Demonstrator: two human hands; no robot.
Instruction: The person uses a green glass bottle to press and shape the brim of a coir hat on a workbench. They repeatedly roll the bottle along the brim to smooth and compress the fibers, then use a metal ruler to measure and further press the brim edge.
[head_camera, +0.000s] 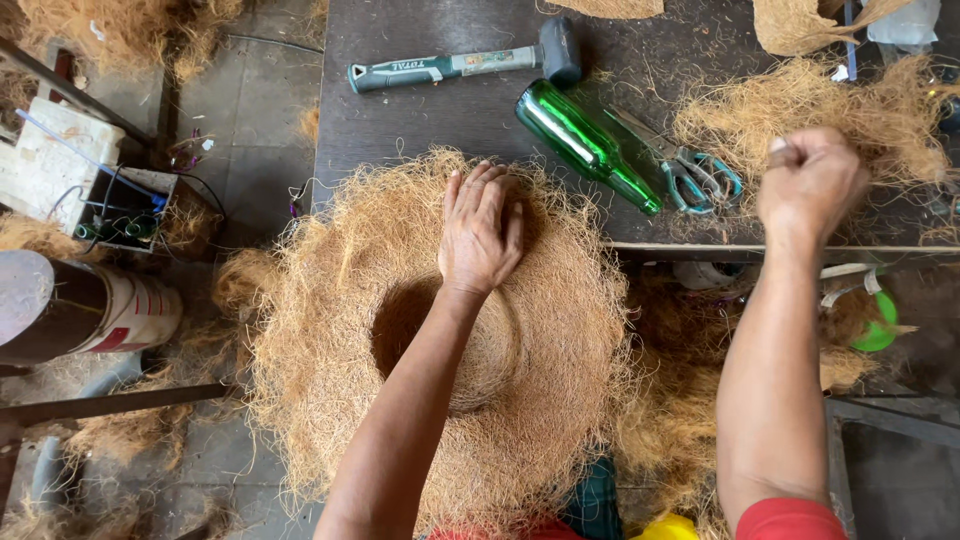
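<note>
A big round form of brown coconut fibre, shaped like a wide-brimmed hat with a hollow in the middle, lies at the near edge of a dark worktable. My left hand rests flat on its far rim, fingers together and pointing away from me. My right hand is raised over the table's right side, closed into a fist beside a loose heap of fibre. Whether the fist pinches any strands I cannot make out.
A green glass bottle lies on the table beside teal-handled scissors. A rubber mallet lies at the far edge. A cylindrical drum and a box with wires sit on the floor at left.
</note>
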